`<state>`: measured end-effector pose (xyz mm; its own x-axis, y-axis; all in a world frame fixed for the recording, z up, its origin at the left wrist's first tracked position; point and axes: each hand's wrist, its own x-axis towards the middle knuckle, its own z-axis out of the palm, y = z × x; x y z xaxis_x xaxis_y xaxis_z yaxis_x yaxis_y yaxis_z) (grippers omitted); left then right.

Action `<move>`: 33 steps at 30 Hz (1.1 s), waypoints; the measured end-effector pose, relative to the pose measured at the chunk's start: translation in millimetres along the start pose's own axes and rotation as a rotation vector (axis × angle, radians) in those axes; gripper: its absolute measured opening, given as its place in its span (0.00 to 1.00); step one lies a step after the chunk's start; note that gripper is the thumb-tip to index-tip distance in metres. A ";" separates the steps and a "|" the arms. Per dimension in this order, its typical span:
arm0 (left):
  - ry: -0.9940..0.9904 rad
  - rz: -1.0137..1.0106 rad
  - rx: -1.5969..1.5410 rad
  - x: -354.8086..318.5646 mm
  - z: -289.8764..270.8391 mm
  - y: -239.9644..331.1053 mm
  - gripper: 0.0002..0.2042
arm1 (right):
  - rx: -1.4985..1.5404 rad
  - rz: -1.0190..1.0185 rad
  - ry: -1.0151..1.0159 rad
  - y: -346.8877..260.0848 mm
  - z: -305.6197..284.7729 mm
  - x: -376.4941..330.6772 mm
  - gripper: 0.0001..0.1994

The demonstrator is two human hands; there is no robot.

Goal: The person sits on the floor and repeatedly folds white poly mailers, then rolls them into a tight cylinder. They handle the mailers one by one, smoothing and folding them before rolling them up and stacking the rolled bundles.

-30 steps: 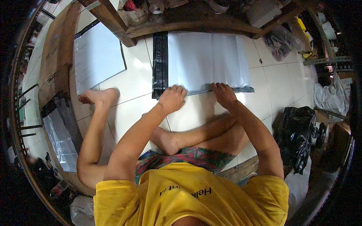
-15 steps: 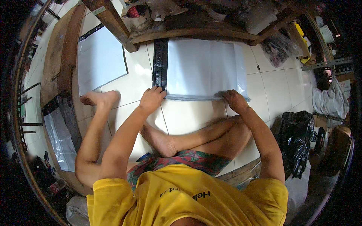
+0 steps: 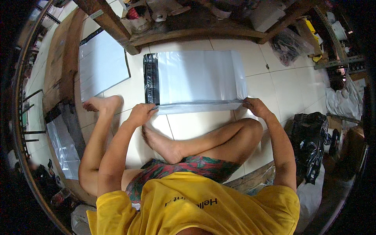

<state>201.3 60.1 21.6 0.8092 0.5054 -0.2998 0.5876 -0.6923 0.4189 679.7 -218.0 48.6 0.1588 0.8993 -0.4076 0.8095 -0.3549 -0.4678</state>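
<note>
A large pale plastic mailer bag (image 3: 199, 76) with a black strip down its left end lies on the tiled floor in front of me. My left hand (image 3: 141, 114) pinches its near left corner, fingers closed. Its near right corner is gripped by my right hand (image 3: 256, 107), also closed. Between my hands the near edge is pulled taut and lifted a little, making a long crease. My bare foot and bent leg are just below the bag.
A wooden bench (image 3: 196, 36) with rolls and clutter stands beyond the bag. To the left lie another pale bag (image 3: 103, 64) and a brown cardboard piece (image 3: 62, 66). A black plastic bag (image 3: 309, 137) sits at right, near a white bag (image 3: 344, 100). Clear plastic (image 3: 288, 49) lies far right.
The bag has slid toward me and slightly left, away from the bench. My hands have moved apart, and the near edge has become creased and raised.
</note>
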 end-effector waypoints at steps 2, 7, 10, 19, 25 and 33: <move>0.036 -0.016 -0.047 -5.7 21.7 -41.2 0.15 | 0.207 0.098 -0.060 -9.4 -7.1 12.2 0.13; 0.191 -0.431 -0.677 5.5 27.7 -33.1 0.11 | 0.207 0.148 0.174 7.7 24.7 20.3 0.16; 0.225 -0.473 -0.435 -1.2 21.7 -11.2 0.11 | -0.187 0.074 0.324 -32.0 7.2 14.9 0.26; 0.561 -0.311 0.092 -5.3 21.3 22.8 0.15 | -0.692 -0.250 -0.049 -79.9 17.2 18.3 0.30; 0.293 0.320 0.300 0.6 23.6 75.4 0.22 | -0.880 -0.303 -0.002 -83.4 35.5 22.2 0.25; -0.065 0.063 0.115 39.0 -5.3 66.1 0.19 | -0.370 -0.136 0.030 -65.3 20.2 26.8 0.21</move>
<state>271.6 36.7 42.1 0.8409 0.4270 -0.3326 0.5291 -0.7779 0.3390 619.7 -175.9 52.4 0.0479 0.9408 -0.3355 0.9725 -0.1205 -0.1993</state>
